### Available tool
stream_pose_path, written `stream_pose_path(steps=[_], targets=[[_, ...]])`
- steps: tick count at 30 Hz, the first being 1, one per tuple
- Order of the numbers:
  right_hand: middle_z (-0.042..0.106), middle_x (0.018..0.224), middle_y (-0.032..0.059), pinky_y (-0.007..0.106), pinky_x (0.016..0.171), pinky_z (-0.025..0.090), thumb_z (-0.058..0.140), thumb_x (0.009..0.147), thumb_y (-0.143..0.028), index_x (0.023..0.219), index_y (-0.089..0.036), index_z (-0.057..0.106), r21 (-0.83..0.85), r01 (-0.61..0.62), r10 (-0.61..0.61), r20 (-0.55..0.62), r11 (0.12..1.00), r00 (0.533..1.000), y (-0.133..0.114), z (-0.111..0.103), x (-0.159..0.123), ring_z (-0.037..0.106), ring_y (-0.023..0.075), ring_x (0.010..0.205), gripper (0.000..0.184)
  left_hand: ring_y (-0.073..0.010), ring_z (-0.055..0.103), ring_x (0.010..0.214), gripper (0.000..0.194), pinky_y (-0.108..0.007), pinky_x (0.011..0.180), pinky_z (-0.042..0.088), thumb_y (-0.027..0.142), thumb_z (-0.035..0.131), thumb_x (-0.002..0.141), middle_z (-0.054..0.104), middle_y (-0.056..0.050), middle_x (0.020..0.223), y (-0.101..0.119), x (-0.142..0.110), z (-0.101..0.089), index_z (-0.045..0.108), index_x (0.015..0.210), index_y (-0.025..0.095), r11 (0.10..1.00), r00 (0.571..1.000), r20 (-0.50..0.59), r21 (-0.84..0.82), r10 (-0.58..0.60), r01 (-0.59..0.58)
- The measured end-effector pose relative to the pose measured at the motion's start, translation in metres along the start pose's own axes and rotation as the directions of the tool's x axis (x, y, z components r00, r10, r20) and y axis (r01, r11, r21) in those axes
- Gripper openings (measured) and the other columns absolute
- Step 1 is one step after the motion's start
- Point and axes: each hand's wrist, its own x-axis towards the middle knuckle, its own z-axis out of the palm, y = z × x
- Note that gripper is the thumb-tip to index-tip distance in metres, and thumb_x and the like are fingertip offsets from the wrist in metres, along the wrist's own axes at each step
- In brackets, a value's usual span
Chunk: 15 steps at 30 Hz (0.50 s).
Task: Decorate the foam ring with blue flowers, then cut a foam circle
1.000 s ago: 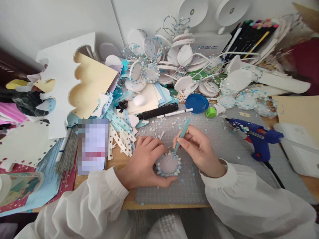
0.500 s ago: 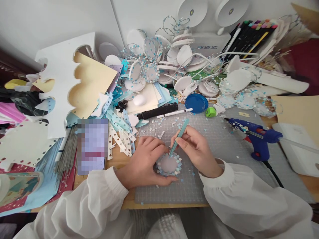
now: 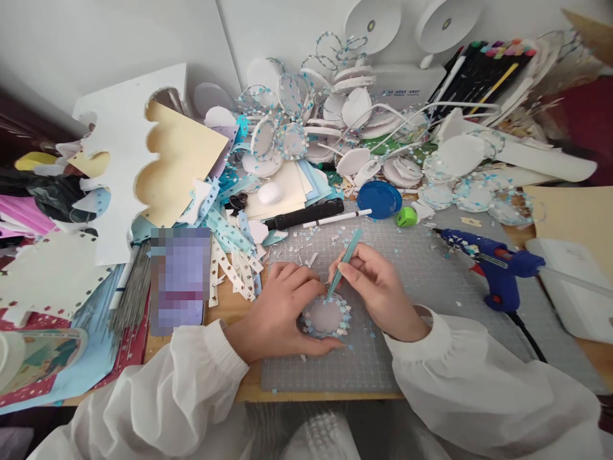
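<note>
A small round disc lies on the grey cutting mat, its rim edged with tiny pale blue and white paper stars. My left hand curves around its left side, thumb along the near edge and fingers at the far edge, holding it in place. Between the thumb and fingers of my right hand is a pair of teal tweezers. Their tips point down onto the disc's far rim. Whether a star sits between the tips is too small to tell.
A blue hot glue gun lies on the right with its cable. Behind the mat are a blue lid, a black marker and piled white discs. Left are punched paper strips and a phone.
The whole view has shifted slightly. Both hands, the tweezers and the disc keep nearly the same position relative to each other.
</note>
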Motion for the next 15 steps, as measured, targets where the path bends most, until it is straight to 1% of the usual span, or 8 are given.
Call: stream_pose_path(steps=[3, 8, 12, 13, 14, 15], targets=[[0.062, 0.073, 0.0008, 0.026, 0.063, 0.048, 0.059, 0.087, -0.035, 0.080, -0.020, 0.055, 0.015, -0.019, 0.019, -0.011, 1.000, 1.000, 0.0006, 0.0009, 0.0000, 0.056, 0.0116, 0.064, 0.017, -0.0236, 0.053, 0.092, 0.055, -0.038, 0.082, 0.034, 0.060, 0.069, 0.065, 0.063, -0.006, 0.100, -0.0003, 0.0001, 0.0002, 0.057, 0.100, 0.020, 1.000, 1.000, 0.004, -0.007, -0.004, 0.004], [0.061, 0.071, 0.0003, 0.027, 0.063, 0.048, 0.061, 0.085, -0.035, 0.078, -0.020, 0.056, 0.018, -0.005, 0.006, -0.035, 1.000, 0.999, 0.0021, 0.0006, -0.0008, 0.056, 0.0123, 0.063, 0.017, -0.0240, 0.054, 0.091, 0.057, -0.039, 0.081, 0.035, 0.062, 0.069, 0.064, 0.063, -0.006, 0.100, 0.0000, -0.0010, 0.0004, 0.058, 0.101, 0.020, 1.000, 1.000, -0.006, -0.019, 0.000, 0.000], [0.062, 0.072, 0.0007, 0.028, 0.062, 0.047, 0.059, 0.086, -0.034, 0.080, -0.021, 0.057, 0.047, -0.011, 0.013, -0.045, 0.999, 0.999, 0.0036, -0.0018, -0.0010, 0.058, 0.0136, 0.066, 0.015, -0.0269, 0.054, 0.098, 0.070, -0.041, 0.085, 0.038, 0.065, 0.071, 0.059, 0.059, -0.010, 0.106, 0.0006, -0.0013, -0.0040, 0.055, 0.110, 0.020, 0.992, 0.995, -0.088, -0.122, -0.041, 0.030], [0.062, 0.073, 0.0009, 0.028, 0.062, 0.047, 0.059, 0.087, -0.034, 0.080, -0.021, 0.057, 0.057, -0.012, 0.014, -0.046, 0.998, 0.999, 0.0038, -0.0023, -0.0010, 0.058, 0.0141, 0.067, 0.015, -0.0271, 0.053, 0.099, 0.069, -0.041, 0.086, 0.039, 0.063, 0.071, 0.061, 0.058, -0.011, 0.108, 0.0007, -0.0012, -0.0058, 0.054, 0.111, 0.019, 0.987, 0.992, -0.118, -0.155, -0.054, 0.036], [0.062, 0.073, 0.0010, 0.028, 0.062, 0.047, 0.059, 0.087, -0.034, 0.081, -0.021, 0.057, 0.065, -0.012, 0.015, -0.047, 0.998, 0.999, 0.0039, -0.0027, -0.0011, 0.059, 0.0144, 0.068, 0.014, -0.0268, 0.053, 0.099, 0.063, -0.041, 0.086, 0.040, 0.059, 0.070, 0.065, 0.057, -0.011, 0.108, 0.0010, -0.0010, -0.0076, 0.054, 0.111, 0.019, 0.982, 0.987, -0.146, -0.183, -0.067, 0.039], [0.062, 0.073, 0.0009, 0.028, 0.062, 0.047, 0.059, 0.087, -0.033, 0.081, -0.021, 0.057, 0.071, -0.010, 0.014, -0.049, 0.997, 0.999, 0.0039, -0.0031, -0.0012, 0.059, 0.0143, 0.068, 0.014, -0.0257, 0.053, 0.098, 0.052, -0.040, 0.085, 0.041, 0.052, 0.068, 0.070, 0.057, -0.011, 0.106, 0.0013, -0.0007, -0.0093, 0.056, 0.108, 0.019, 0.978, 0.982, -0.171, -0.204, -0.075, 0.039]])
